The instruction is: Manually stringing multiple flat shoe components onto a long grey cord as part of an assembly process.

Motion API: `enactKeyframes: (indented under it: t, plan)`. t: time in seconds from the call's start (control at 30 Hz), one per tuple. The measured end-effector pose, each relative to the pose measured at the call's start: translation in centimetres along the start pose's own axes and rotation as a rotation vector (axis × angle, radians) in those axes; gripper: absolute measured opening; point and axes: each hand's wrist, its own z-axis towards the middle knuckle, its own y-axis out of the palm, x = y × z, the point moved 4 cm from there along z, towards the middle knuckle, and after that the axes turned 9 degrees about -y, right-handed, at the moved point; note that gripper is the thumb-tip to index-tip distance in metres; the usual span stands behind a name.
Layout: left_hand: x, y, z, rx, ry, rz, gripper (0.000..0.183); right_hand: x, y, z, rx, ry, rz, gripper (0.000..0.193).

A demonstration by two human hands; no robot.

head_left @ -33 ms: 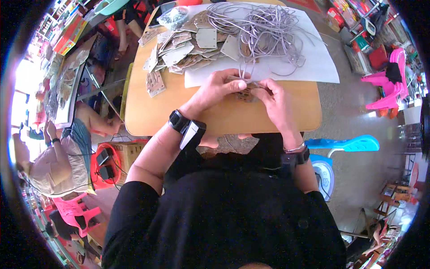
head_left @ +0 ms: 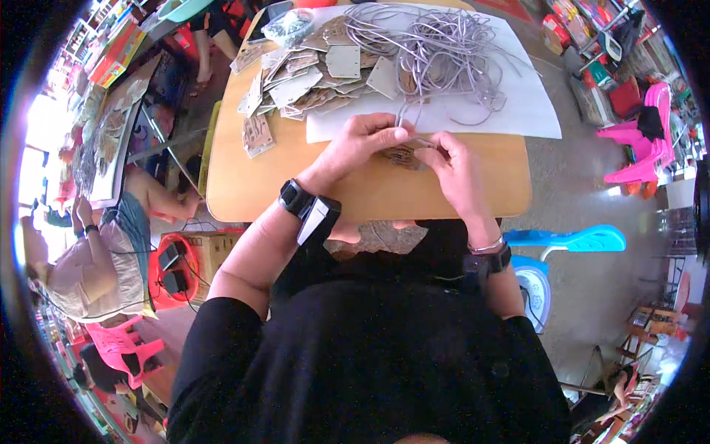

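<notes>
A brown patterned piece [head_left: 401, 155], mostly hidden by fingers, is at the near edge of the white sheet [head_left: 529, 111], between the person's two hands and over the wooden table [head_left: 296, 189]. The left hand [head_left: 376, 137] has its thumb and forefinger clamped on a lilac-grey cord [head_left: 418, 117]; the right hand [head_left: 453, 161] is pinched on a strand of that cord beside the piece — whether its fingers also grip the piece I cannot tell.

Beyond the hands, a loose tangle of the same cord [head_left: 447, 52] spreads over the sheet. To its left lies a heap of flat pieces [head_left: 296, 90], some showing pale faces and others brown patterned ones, with one patterned piece [head_left: 257, 136] at the heap's near left edge.

At the table's far left, a clear tub [head_left: 297, 40] holds many small grey-blue items, too small to make out. On the floor to the left, a red tub [head_left: 192, 288] contains two black boxy objects [head_left: 174, 282] and dark cable — a cardboard box [head_left: 216, 253] is just beside it. Farther off, at upper left, is a pale teal basin [head_left: 180, 10]; its contents are out of sight.
</notes>
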Motion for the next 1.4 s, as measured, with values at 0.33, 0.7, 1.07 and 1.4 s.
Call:
enactKeyframes:
  t: [0.33,0.7,1.07,1.4]
  plan:
    - [-0.6,-1.1,0.3,0.186,-0.009,-0.036,0.023,-2.8,0.9,-0.2,-0.098,-0.147,-0.286,0.022]
    - [-0.3,-1.6,-0.2,0.03,-0.053,-0.284,0.034,-4.3,0.9,-0.4,-0.011,-0.335,-0.303,0.016]
    - [-1.2,-0.9,-0.5,-0.319,-0.129,-0.499,0.036,0.1,-1.6,-2.0,0.258,-0.185,-0.025,0.012]
    - [-0.8,-0.3,-1.2,-0.387,-0.248,-0.479,0.029,1.1,-1.6,-2.9,0.14,-0.145,0.014,0.012]
